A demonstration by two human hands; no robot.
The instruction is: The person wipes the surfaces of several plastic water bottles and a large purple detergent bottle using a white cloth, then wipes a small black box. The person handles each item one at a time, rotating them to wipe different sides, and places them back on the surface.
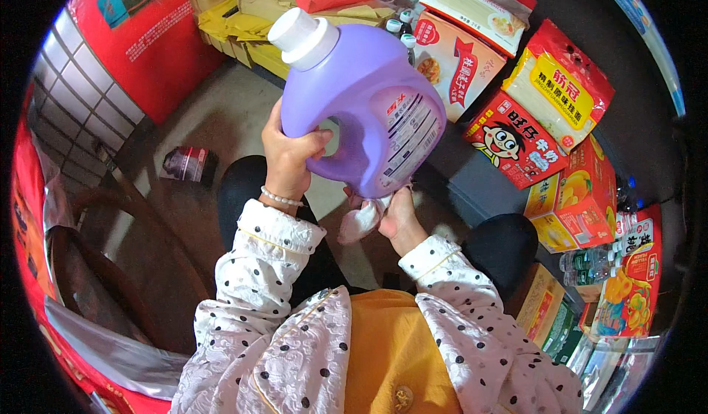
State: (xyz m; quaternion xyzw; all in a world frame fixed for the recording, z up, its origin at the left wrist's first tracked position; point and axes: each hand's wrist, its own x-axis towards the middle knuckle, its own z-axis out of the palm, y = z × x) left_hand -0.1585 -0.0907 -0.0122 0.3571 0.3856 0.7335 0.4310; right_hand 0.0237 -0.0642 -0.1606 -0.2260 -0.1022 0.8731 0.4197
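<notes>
A large purple plastic detergent jug with a white screw cap is held up in front of me, tilted so that its cap points to the upper left. My left hand grips the jug's handle, the thumb wrapped over it. Under the jug's base, my right hand holds a pale cloth against the bottom edge. A printed label with a barcode covers the jug's side facing me. The jug hides part of the right hand's fingers.
On the right, a dark shelf carries bagged noodles, a red milk carton box, a mango box and water bottles. Yellow packaging lies at the back. A dark wrapped package sits on the floor beside a wire rack.
</notes>
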